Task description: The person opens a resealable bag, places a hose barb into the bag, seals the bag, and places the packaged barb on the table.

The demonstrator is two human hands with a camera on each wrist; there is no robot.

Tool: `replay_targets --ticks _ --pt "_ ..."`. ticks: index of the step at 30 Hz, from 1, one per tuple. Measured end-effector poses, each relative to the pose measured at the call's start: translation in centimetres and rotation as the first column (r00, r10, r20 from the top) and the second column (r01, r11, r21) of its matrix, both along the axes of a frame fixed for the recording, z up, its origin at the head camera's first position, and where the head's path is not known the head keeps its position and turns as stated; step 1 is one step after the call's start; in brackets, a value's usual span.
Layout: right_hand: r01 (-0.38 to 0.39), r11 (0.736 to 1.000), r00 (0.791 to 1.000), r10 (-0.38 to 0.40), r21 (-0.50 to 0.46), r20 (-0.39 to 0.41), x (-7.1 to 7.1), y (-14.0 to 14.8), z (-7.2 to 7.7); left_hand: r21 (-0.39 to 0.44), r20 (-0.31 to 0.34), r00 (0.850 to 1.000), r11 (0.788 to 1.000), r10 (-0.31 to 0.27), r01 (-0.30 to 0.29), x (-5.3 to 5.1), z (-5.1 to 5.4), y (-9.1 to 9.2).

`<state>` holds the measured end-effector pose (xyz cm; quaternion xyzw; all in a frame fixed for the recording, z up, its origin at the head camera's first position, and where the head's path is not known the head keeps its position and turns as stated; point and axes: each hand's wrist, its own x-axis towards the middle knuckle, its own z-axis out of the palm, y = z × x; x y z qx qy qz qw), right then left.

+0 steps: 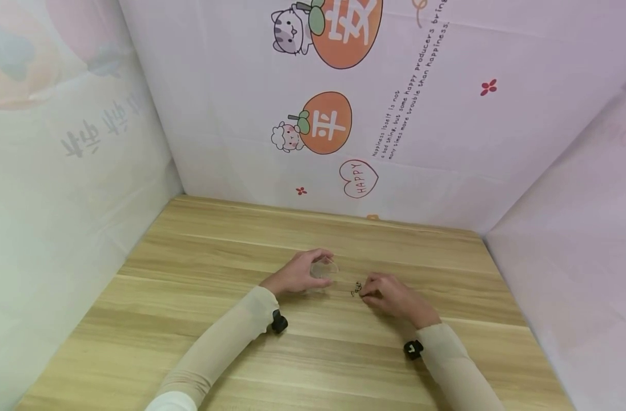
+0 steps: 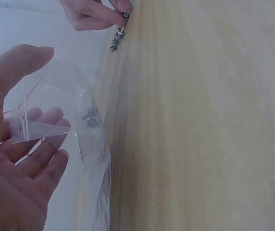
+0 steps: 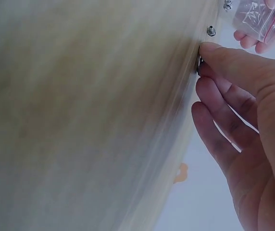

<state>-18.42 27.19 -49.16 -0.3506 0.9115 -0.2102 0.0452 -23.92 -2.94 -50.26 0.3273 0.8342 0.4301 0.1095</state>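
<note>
My left hand (image 1: 296, 275) holds a small clear zip bag (image 1: 324, 268), its thumb and fingers on either side of it. Through the plastic in the left wrist view, a few dark metal parts (image 2: 89, 115) show low in the bag (image 2: 56, 96). To the right, my right hand (image 1: 395, 298) is down at the tabletop, thumb and forefinger pinching a small dark metal part (image 3: 200, 63). Beside those fingertips lies a short cluster of small metal hardware (image 1: 356, 289), like nuts or screws; the exact kind cannot be told.
The wood-grain tabletop (image 1: 313, 354) meets a printed white sheet (image 1: 231, 114) along its back edge. Plain-looking side sheets rise at left (image 1: 51, 228) and right (image 1: 575, 228). Each wrist carries a black strap device.
</note>
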Motion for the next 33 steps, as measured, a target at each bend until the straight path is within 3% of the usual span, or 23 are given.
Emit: replay_targets --ticks 7,15,33 --pt "0.002 1.0 1.0 -0.002 -0.01 0.0 -0.3 0.0 0.2 -0.012 0.0 1.0 1.0 0.005 -0.005 0.1 0.1 0.0" --pt "-0.016 1.0 0.998 0.017 0.013 -0.053 -0.5 -0.3 0.9 -0.018 0.002 1.0 1.0 0.006 -0.006 0.0 -0.1 0.0" --pt "-0.094 0.992 0.986 0.105 0.086 -0.132 -0.7 -1.8 6.0 -0.014 0.005 1.0 1.0 -0.001 0.001 -0.1 -0.1 0.1"
